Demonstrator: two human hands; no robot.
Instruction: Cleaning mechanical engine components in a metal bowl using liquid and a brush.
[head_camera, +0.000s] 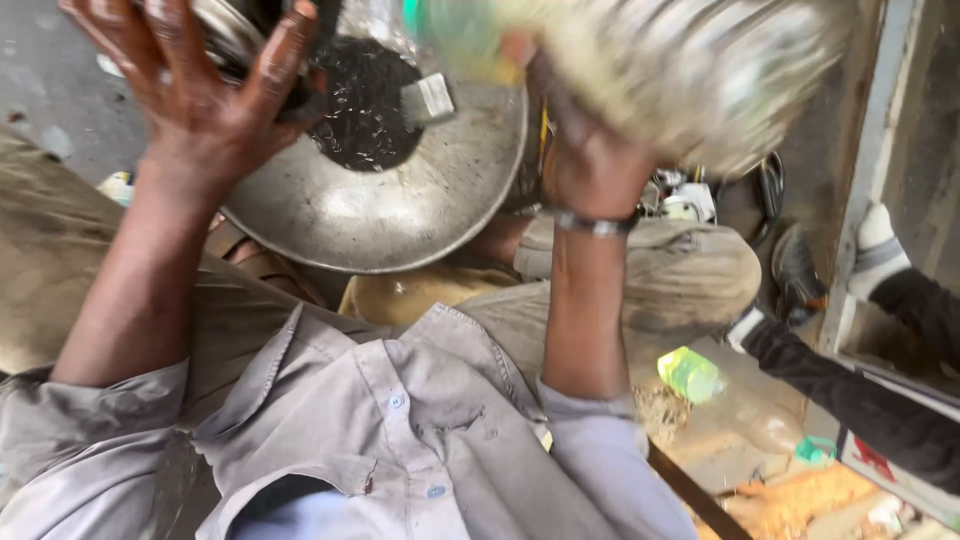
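— What is being held up?

— A blurred, pale bundle (690, 70), streaked in cream and grey, at the top right of the view. The right hand (585, 150) is under its lower left edge, fingers wrapped up into it, so that hand is closed on the bundle. A metal bracelet (592, 224) circles that wrist.

— And the other hand?

— The left hand (205, 85) is raised at the top left, fingers spread wide apart, palm away from the camera. It grips nothing; its fingertips overlap a dark, shiny thing at the top edge, but I cannot tell whether they touch it.

— What lies between the two hands?

— A round, dished metal pan (400, 200), dull and scuffed, with a patch of black, wet-looking grit (360, 110) and a small grey metal block (428, 98) near its upper part. It lies below the bundle, over the person's knees.

— Anything further out?

— The person's grey button-up shirt (400, 430) fills the bottom. At the right, another person's dark sleeve and white-gloved hand (878, 250) rest against a frame, well apart from the bundle. A green translucent bottle (688, 374) lies on the floor.
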